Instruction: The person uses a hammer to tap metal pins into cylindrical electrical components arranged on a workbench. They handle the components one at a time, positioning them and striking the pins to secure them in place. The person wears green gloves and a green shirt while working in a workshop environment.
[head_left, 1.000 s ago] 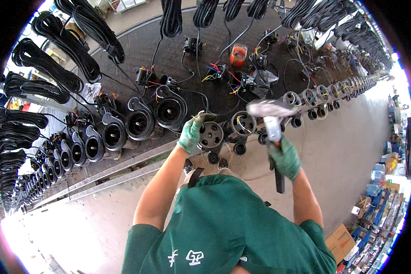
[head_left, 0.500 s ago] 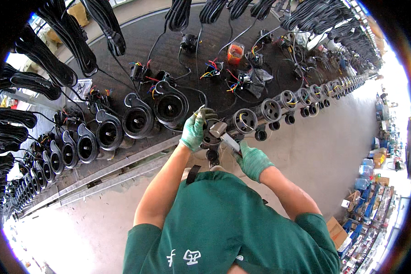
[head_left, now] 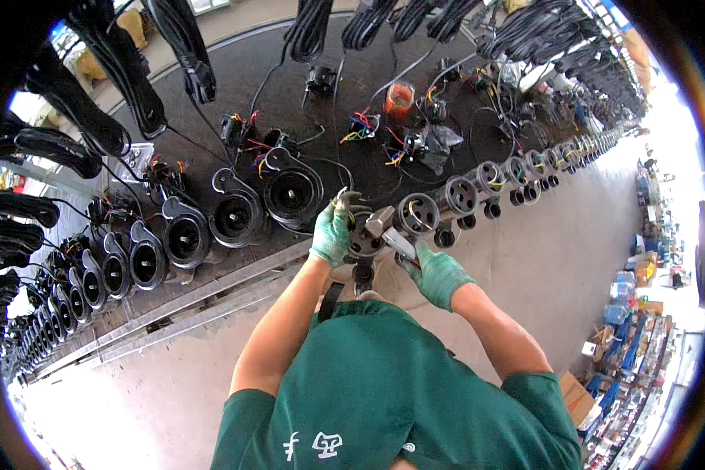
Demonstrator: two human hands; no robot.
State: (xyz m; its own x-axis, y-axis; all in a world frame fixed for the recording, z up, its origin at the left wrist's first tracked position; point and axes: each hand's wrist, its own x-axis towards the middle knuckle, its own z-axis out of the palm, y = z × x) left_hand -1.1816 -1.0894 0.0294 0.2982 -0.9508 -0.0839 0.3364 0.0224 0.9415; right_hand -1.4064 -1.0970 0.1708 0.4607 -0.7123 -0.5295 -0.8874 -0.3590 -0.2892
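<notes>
My right hand [head_left: 440,276], in a green knit glove, grips a hammer [head_left: 400,246] by its handle. The hammer's blocky metal head [head_left: 380,221] is over the right side of a round black housing [head_left: 363,239] in front of me. At that housing's left side, my left hand [head_left: 333,233], gloved alike, is closed with fingertips pinched together. Something small and pale sticks up at those fingertips, beside a bit of yellow wire; I cannot make out what it is. To the left stands an open black pump-like housing [head_left: 293,193] with a central shaft. Right of the hammer is a ring-shaped housing [head_left: 418,214].
Similar housings line the table edge both ways. Wired motor parts [head_left: 362,125], an orange-red container [head_left: 399,99] and a grey plastic bag [head_left: 440,146] lie on the dark table [head_left: 211,117]. Bundled black cables [head_left: 307,31] hang beyond. Metal rails [head_left: 211,294] run along the near edge.
The hammer head has shifted slightly to the right and its tilt has changed. My left hand stays at the same housing, still pinched. The whole view has shifted a little.
</notes>
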